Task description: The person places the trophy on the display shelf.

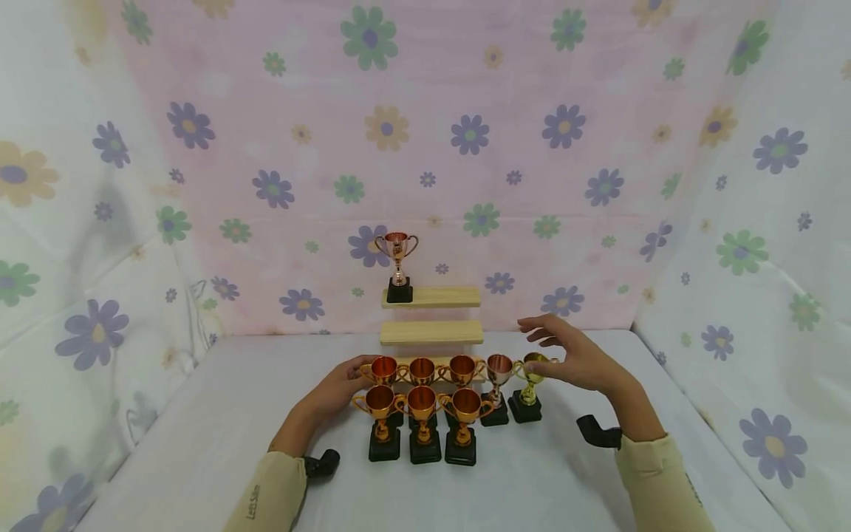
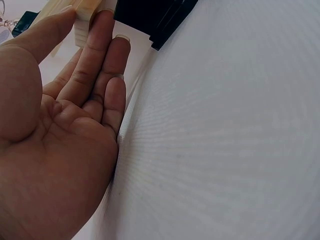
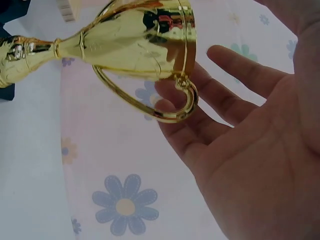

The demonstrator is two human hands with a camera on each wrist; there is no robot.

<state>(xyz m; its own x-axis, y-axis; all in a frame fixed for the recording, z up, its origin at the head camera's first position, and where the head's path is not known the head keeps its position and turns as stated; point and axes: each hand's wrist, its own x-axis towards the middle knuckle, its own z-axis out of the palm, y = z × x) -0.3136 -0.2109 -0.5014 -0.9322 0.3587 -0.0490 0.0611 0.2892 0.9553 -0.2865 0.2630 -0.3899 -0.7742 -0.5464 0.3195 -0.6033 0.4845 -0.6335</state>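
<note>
My right hand (image 1: 575, 358) is beside the shiny gold trophy cup (image 1: 529, 391) at the right end of the group. In the right wrist view its fingers are spread behind the gold cup (image 3: 130, 42) and its handle, without closing round it. My left hand (image 1: 332, 388) lies low on the left, next to the trophies. The left wrist view shows its loosely straight fingers (image 2: 85, 75) at the end of a wooden board (image 2: 86, 15), close to a black trophy base (image 2: 145, 15). Several copper-orange trophies (image 1: 422, 403) stand in two rows between the hands.
Behind the trophies is a stepped wooden shelf (image 1: 432, 333). A rose-gold trophy (image 1: 398, 250) stands on its top step, at the left. Another pinkish trophy (image 1: 499, 367) is beside the gold one. Flowered cloth (image 1: 432, 148) hangs behind and at both sides of the white table (image 1: 532, 480).
</note>
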